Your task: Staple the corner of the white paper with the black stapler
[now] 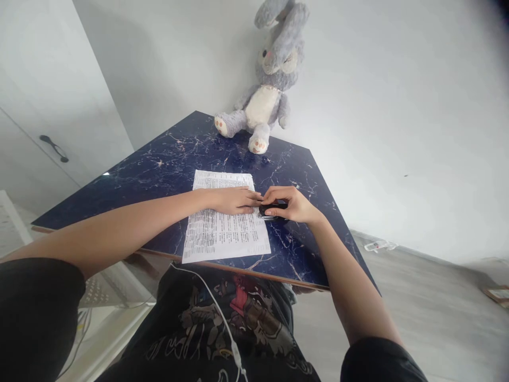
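Observation:
A printed sheet of paper lies on the dark blue marbled table, its near edge close to the table's front. Across its upper half my left hand rests flat, fingers stretched toward the right edge. My right hand is closed around a small black stapler with a silvery lower edge, at the right edge of the paper. Part of the stapler is hidden under the fingers. The fingertips of both hands come close together there; whether they touch is hard to tell.
A grey plush rabbit sits at the table's far corner against the white wall. On the left is a white cabinet door with a dark handle. A white cable hangs down my shirt. A white power strip lies on the floor at right.

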